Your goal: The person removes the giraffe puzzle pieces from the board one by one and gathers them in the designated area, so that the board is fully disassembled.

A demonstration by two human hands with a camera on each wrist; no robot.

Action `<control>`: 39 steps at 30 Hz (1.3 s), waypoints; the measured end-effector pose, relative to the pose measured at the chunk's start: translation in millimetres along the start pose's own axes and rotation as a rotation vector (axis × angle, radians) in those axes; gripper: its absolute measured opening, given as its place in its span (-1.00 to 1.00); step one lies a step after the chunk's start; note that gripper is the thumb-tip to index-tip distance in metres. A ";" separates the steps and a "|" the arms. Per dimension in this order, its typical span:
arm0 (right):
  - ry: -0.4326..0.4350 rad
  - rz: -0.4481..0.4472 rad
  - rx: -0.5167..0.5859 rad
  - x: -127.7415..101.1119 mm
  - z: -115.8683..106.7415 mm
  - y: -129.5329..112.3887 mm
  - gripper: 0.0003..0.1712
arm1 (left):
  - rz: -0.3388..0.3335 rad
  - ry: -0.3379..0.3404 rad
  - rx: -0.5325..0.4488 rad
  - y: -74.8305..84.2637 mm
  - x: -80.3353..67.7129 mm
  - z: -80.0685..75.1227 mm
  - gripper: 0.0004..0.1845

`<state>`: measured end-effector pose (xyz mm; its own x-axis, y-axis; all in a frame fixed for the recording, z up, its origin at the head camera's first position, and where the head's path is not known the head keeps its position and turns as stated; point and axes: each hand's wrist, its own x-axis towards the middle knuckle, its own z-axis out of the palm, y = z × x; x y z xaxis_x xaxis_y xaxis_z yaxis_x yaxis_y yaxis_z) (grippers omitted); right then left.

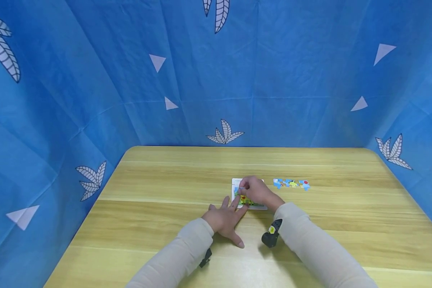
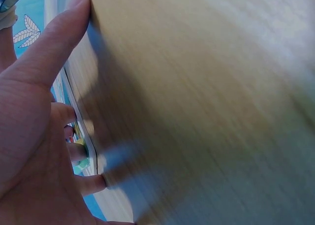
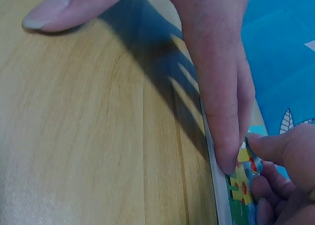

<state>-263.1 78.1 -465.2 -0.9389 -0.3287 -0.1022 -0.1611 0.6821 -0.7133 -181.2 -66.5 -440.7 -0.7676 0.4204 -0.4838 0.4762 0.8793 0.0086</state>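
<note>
A small jigsaw puzzle in a white-bordered tray [image 1: 261, 207] lies on the table, partly covered by both hands. My left hand [image 1: 225, 220] is spread out, its fingertips resting on the tray's near left side and its thumb pointing out toward me. From the right, my right hand [image 1: 256, 191] reaches over the puzzle and pinches a puzzle piece [image 3: 255, 165] between thumb and fingers; the right wrist view shows red and blue on it. Yellow, green and red pieces sit in the tray below. The left wrist view shows mostly the left palm [image 2: 29, 121] and tabletop.
Several loose jigsaw pieces [image 1: 291, 183] lie in a row right of the tray. The wooden table [image 1: 158, 176] is bounded at the back by a blue leaf-patterned cloth [image 1: 291, 80]. A black wrist device [image 1: 272, 234] hangs at the right sleeve.
</note>
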 end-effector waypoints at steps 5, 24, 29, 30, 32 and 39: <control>-0.004 0.020 0.005 -0.3 0.8 -0.8 -0.91 | 0.004 -0.001 0.002 -0.3 -0.3 0.2 0.19; 0.051 0.095 0.040 4.3 4.6 -4.0 -0.91 | 0.003 -0.008 0.011 0.0 -0.8 -1.7 0.18; 0.082 0.082 0.073 4.1 3.8 -3.2 -0.91 | -0.002 -0.005 0.023 0.2 1.5 -1.1 0.19; 0.088 0.077 0.080 4.0 3.6 -3.2 -0.91 | -0.004 -0.004 0.027 0.2 2.2 -0.5 0.19; 0.096 0.076 0.100 3.7 3.1 -3.5 -0.91 | -0.008 -0.004 0.036 0.6 2.9 -0.2 0.19; 0.115 0.081 0.160 0.0 -0.5 -1.1 -0.89 | -0.013 0.010 0.039 1.4 1.4 0.0 0.20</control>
<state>-263.0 77.7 -464.0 -0.9768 -0.1943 -0.0905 -0.0420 0.5877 -0.8080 -181.5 -64.7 -441.4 -0.7780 0.4114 -0.4748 0.4822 0.8755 -0.0315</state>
